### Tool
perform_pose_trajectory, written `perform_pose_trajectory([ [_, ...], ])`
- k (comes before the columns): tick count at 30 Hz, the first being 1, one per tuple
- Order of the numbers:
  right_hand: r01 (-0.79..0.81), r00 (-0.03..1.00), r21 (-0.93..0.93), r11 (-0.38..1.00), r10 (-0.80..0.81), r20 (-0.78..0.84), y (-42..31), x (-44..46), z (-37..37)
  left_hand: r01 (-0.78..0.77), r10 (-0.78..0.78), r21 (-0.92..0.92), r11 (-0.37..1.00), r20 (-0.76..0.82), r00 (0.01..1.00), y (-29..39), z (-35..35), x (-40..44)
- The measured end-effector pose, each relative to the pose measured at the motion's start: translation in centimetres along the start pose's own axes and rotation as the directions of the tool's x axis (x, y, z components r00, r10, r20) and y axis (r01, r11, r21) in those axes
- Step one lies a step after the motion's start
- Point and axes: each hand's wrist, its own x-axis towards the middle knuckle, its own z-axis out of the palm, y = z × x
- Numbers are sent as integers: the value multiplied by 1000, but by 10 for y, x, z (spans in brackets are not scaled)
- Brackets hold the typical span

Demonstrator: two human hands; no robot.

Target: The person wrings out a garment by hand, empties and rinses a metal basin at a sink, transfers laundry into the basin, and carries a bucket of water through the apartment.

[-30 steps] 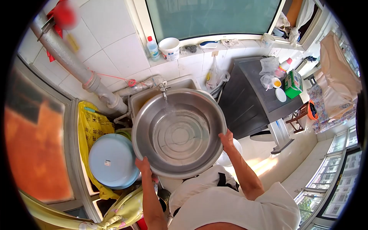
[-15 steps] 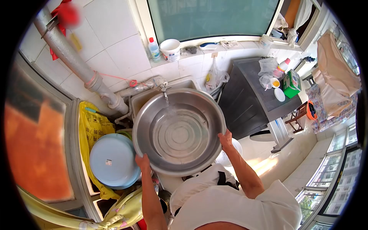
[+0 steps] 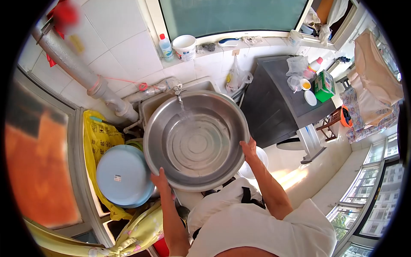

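A large round metal basin rests over the sink, with shallow water in its bottom. Water runs into it from the tap at its back rim. My left hand grips the basin's rim at the lower left, fingers closed on it. On the right side of the rim, my right hand is closed on the edge, its far fingers partly hidden beneath.
Light blue basins stand at the left on a yellow bag. A dark cabinet at the right holds a green box. A white tub and bottle stand on the ledge.
The view has shifted slightly, so the scene sits a little further left and up. The water stream continues, and both my hands still hold the basin's rim.
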Motion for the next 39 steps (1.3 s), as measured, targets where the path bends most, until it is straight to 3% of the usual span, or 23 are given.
perform_pose_trajectory([
  [2,-24,1000,49,999,24,-3,-7,-3,3,-33,34,-37,999,33,999,0,4,-25],
  [4,-42,999,134,990,41,11,-6,-3,2,66,-66,-324,944,11,998,3,11,-46],
  [5,-57,998,159,986,62,-29,-3,-3,2,64,-51,-298,952,52,997,13,14,-60],
  [7,-111,992,181,977,119,-30,3,-1,6,271,-274,-291,918,30,961,34,16,-80],
  [10,-99,995,305,947,98,20,-12,-17,-8,297,-284,-215,931,90,955,7,8,-61],
  [12,-280,959,427,860,273,80,1,-19,-21,345,-337,-164,924,77,939,-12,9,-46],
  [14,-311,950,487,816,257,176,18,-30,-40,336,-320,-225,915,104,942,-45,0,-20],
  [17,-345,926,387,855,377,-6,113,-43,-66,426,-412,-220,878,110,905,19,14,-62],
  [19,-457,860,261,850,497,-115,199,-65,-97,431,-417,-196,881,112,902,9,10,-54],
  [20,-531,793,233,815,575,-202,239,-83,-113,438,-425,-193,878,107,899,4,10,-49],
  [21,-688,684,82,721,682,-258,283,-97,-133,434,-421,-190,881,105,901,3,10,-48],
  [22,-693,640,35,720,637,-430,268,-135,-143,411,-397,-180,894,110,911,2,9,-48],
  [23,-775,547,-5,632,667,-507,272,-160,-156,387,-372,-176,905,112,921,1,8,-47],
  [24,-794,489,15,607,654,-578,322,-180,-164,383,-370,-184,905,101,923,1,8,-47],
  [25,-863,435,-19,506,721,-540,292,-197,-176,388,-375,-165,907,106,921,1,8,-47],
  [26,-896,350,97,433,824,-445,253,-211,-184,394,-381,-149,907,107,918,0,6,-47],
  [27,-878,315,193,439,832,-457,306,-218,-189,392,-382,-166,905,89,920,-2,5,-46],
  [28,-882,287,225,414,851,-441,302,-222,-190,398,-383,-197,896,108,917,-8,5,-44],
  [32,-864,344,217,454,848,-403,260,-187,-177,344,-314,-199,918,166,935,-71,-11,-1],
  [36,-670,664,232,705,709,-238,230,-129,-162,355,-335,-227,907,122,934,-48,-1,-18],
  [39,-592,786,155,791,609,-107,202,-76,-146,418,-414,-246,875,70,908,-9,9,-40],
])
